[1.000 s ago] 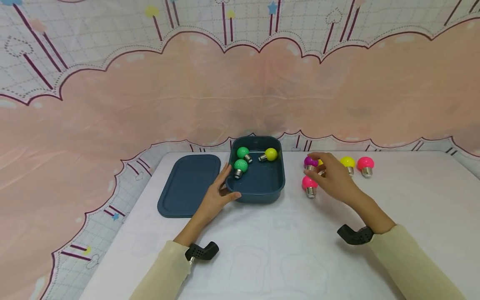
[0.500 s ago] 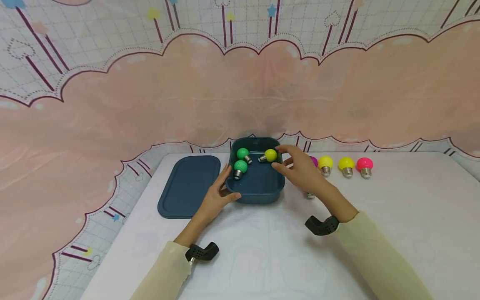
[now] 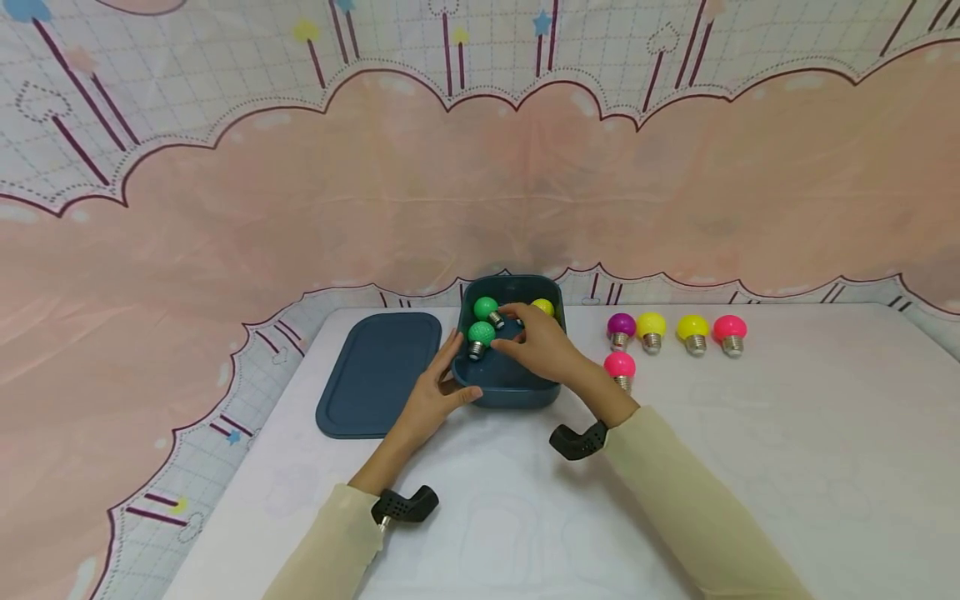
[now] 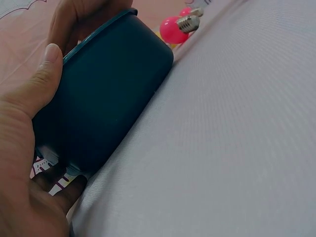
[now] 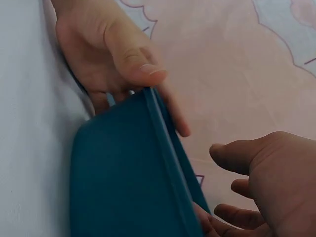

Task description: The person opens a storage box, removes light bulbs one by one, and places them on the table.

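Observation:
A dark blue box (image 3: 517, 398) stands on the white table. My left hand (image 3: 431, 390) holds its near left corner, thumb on the near wall (image 4: 103, 94) and fingers along the side and low edge. Inside lie a smooth green bulb (image 3: 485, 307), a textured green bulb (image 3: 482, 334) and a yellow bulb (image 3: 543, 307), partly hidden. My right hand (image 3: 547, 343) reaches over the box, thumb and fingers apart beside the green bulbs. Nothing shows between them in the right wrist view, where the right hand (image 5: 289, 180) appears beyond the rim.
Left of the box lies a flat blue lid (image 3: 377, 375). To the right, a purple bulb (image 3: 621, 325), two yellow bulbs (image 3: 651, 325) and a pink bulb (image 3: 730, 328) form a row. Another pink bulb (image 3: 619, 365) sits nearer. A patterned cloth (image 3: 480, 183) hangs behind.
My right hand has moved left from the purple bulb, past the box's right rim, to above the green bulbs. The purple bulb is still on the table. My left hand has stayed put.

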Action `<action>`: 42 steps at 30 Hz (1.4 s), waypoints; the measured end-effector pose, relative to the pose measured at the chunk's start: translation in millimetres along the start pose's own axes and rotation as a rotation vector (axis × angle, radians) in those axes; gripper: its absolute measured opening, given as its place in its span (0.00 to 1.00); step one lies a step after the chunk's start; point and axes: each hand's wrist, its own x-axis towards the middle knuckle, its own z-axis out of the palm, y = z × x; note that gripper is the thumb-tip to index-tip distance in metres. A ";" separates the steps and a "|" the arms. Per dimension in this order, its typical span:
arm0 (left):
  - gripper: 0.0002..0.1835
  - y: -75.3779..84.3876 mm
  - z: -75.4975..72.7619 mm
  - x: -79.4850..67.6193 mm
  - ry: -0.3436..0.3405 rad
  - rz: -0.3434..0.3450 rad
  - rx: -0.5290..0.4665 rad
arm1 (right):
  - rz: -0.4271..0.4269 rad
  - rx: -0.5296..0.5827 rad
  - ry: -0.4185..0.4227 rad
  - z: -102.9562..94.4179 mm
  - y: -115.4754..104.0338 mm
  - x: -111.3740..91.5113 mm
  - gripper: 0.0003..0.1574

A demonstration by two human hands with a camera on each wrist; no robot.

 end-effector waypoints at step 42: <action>0.45 -1.9 -1.1 0.4 -0.007 0.003 -0.014 | 0.027 -0.118 -0.213 32.9 8.3 32.3 0.26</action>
